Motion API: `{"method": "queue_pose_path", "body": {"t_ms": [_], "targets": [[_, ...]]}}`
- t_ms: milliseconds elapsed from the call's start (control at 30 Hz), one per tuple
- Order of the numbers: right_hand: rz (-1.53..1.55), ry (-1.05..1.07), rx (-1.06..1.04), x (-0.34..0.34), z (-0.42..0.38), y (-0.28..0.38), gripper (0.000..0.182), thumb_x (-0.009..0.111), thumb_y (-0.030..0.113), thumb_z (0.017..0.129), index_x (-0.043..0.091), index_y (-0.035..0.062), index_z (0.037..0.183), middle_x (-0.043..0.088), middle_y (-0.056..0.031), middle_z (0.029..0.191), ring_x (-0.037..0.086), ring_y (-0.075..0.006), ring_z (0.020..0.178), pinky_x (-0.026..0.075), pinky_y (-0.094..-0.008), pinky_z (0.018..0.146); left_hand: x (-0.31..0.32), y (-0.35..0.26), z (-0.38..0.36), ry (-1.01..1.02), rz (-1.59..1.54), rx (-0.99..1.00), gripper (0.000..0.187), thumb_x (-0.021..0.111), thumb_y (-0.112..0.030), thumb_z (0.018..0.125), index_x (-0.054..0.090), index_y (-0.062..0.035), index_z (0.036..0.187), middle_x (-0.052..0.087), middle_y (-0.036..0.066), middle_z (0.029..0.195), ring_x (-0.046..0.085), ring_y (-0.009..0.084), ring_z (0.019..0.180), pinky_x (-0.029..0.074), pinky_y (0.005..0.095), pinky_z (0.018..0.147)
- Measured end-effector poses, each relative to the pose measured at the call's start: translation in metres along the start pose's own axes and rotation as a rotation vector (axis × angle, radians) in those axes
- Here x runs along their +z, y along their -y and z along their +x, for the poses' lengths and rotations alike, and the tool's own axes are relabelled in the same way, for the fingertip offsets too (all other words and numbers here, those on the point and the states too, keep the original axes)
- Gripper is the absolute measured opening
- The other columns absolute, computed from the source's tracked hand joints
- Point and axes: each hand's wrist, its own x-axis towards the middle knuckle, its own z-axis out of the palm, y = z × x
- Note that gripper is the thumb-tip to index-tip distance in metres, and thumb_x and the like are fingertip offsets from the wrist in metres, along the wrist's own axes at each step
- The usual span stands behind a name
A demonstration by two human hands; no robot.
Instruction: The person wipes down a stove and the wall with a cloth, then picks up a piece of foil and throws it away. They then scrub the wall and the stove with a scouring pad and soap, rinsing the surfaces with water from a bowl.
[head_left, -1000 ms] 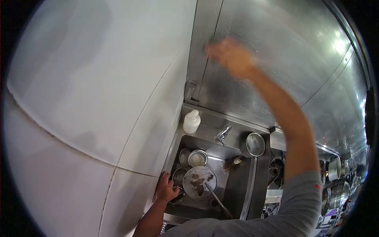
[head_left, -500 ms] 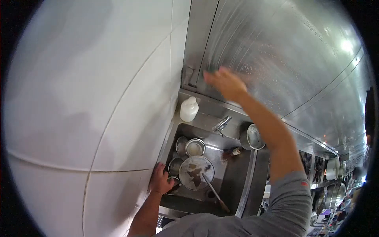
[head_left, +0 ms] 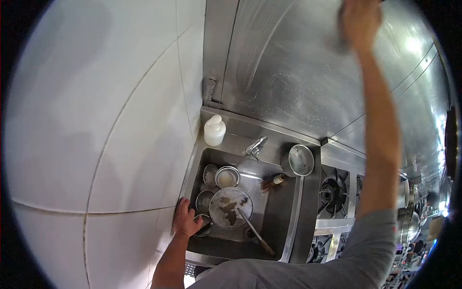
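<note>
My right hand point(head_left: 362, 23) is raised against the stainless-steel wall panel point(head_left: 288, 62) at the top of the view. A dark scrubbing pad point(head_left: 342, 26) shows blurred beside its fingers, partly hidden by the hand. Soapy streaks and droplets mark the panel. My left hand point(head_left: 186, 219) rests with fingers spread on the left rim of the steel sink point(head_left: 281, 226), close to a small metal bowl holding a dark item. Inside the sink lie a large round pan point(head_left: 222, 212) with murky liquid, a long-handled utensil point(head_left: 256, 232) leaning in it, and several small metal bowls point(head_left: 226, 177).
A white pump bottle point(head_left: 214, 131) stands at the sink's back left corner, near the faucet point(head_left: 255, 147). A brush point(head_left: 273, 182) lies along the sink's right side. To the right are a metal pot point(head_left: 301, 161) and gas burners point(head_left: 333, 191). White tiles point(head_left: 130, 144) border the left.
My right hand has swept up and to the right across the steel panel. The view has shifted rightward, bringing the burners into sight. My left hand stays on the sink rim.
</note>
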Motion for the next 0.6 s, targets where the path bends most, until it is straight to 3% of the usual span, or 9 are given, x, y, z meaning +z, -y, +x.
{"method": "queue_pose_path", "body": {"t_ms": [67,100,200,267,333,367,500,533,600], "targets": [[0.081,0.232,-0.119,-0.012,-0.122,0.066,0.036,0.052,0.031,0.109,0.063,0.0123,0.138,0.069,-0.02,0.129,0.062,-0.0429,0.125,0.044,-0.0571,0.114,0.003,-0.002,-0.001,0.01,-0.012,-0.003,0.037,0.081,-0.029,0.077,0.072,0.0042,0.092,0.052,0.024,0.148,0.04,0.0441,0.151,0.039,0.0543,0.124],[0.124,0.893,-0.171,-0.051,-0.154,0.106,0.041,0.053,0.035,0.11,0.059,0.0204,0.148,0.062,-0.0162,0.146,0.057,-0.041,0.136,0.039,-0.053,0.121,0.003,0.0,-0.001,0.014,-0.014,-0.004,0.038,0.081,-0.028,0.077,0.072,0.0051,0.093,0.051,0.024,0.149,0.04,0.0453,0.151,0.038,0.0554,0.124],[0.463,1.361,-0.352,-0.078,-0.284,0.118,0.061,0.061,0.027,0.106,0.043,0.0342,0.164,0.045,-0.0005,0.167,0.043,-0.0296,0.152,0.033,-0.0513,0.128,0.011,0.003,-0.005,-0.023,0.002,0.028,0.042,0.081,-0.029,0.076,0.073,0.0067,0.096,0.05,0.027,0.15,0.039,0.0489,0.15,0.037,0.0577,0.123],[0.22,0.906,-0.898,-0.058,-0.293,0.082,0.062,0.061,0.027,0.106,0.042,0.0328,0.164,0.045,0.0013,0.167,0.042,-0.0288,0.153,0.033,-0.0507,0.129,0.018,0.01,-0.007,-0.064,-0.006,0.077,0.043,0.082,-0.03,0.074,0.073,0.0074,0.094,0.049,0.029,0.151,0.039,0.0517,0.149,0.038,0.0593,0.122],[0.328,1.044,-0.535,-0.062,-0.181,0.032,0.063,0.063,0.024,0.102,0.045,0.0276,0.162,0.046,0.0035,0.166,0.042,-0.0276,0.152,0.032,-0.05,0.129,0.03,0.017,-0.012,-0.135,0.005,0.13,0.043,0.083,-0.03,0.071,0.072,0.0073,0.09,0.049,0.03,0.149,0.041,0.0523,0.147,0.039,0.0604,0.12],[0.059,0.876,-0.488,-0.06,-0.124,0.005,0.062,0.067,0.026,0.098,0.049,0.0243,0.157,0.048,0.0001,0.164,0.044,-0.0284,0.151,0.034,-0.0503,0.127,0.035,0.017,-0.004,-0.176,-0.011,0.155,0.043,0.083,-0.03,0.071,0.072,0.0073,0.09,0.049,0.03,0.149,0.041,0.0523,0.147,0.039,0.0604,0.12],[-0.176,0.176,-0.068,-0.036,0.04,-0.126,0.054,0.061,0.029,0.104,0.052,0.0141,0.155,0.048,-0.0135,0.16,0.04,-0.0378,0.151,0.036,-0.0561,0.119,0.019,0.01,-0.006,-0.06,0.031,0.096,0.041,0.082,-0.031,0.071,0.072,0.005,0.086,0.052,0.028,0.141,0.041,0.0507,0.146,0.039,0.0601,0.121],[-0.237,0.116,0.104,-0.047,0.063,-0.121,0.052,0.051,0.026,0.109,0.051,0.0079,0.157,0.05,-0.021,0.158,0.044,-0.0404,0.148,0.029,-0.0542,0.126,0.015,0.006,-0.004,-0.061,0.039,0.08,0.04,0.082,-0.032,0.071,0.072,0.0041,0.085,0.053,0.027,0.139,0.041,0.05,0.146,0.039,0.06,0.121],[-0.204,0.056,0.121,-0.038,0.038,-0.129,0.054,0.054,0.029,0.108,0.049,0.0101,0.159,0.046,-0.0201,0.161,0.04,-0.0408,0.151,0.031,-0.0562,0.124,0.01,-0.003,-0.001,-0.046,0.061,0.057,0.039,0.083,-0.032,0.071,0.072,0.0037,0.085,0.053,0.026,0.138,0.041,0.0495,0.146,0.038,0.06,0.121]]}}
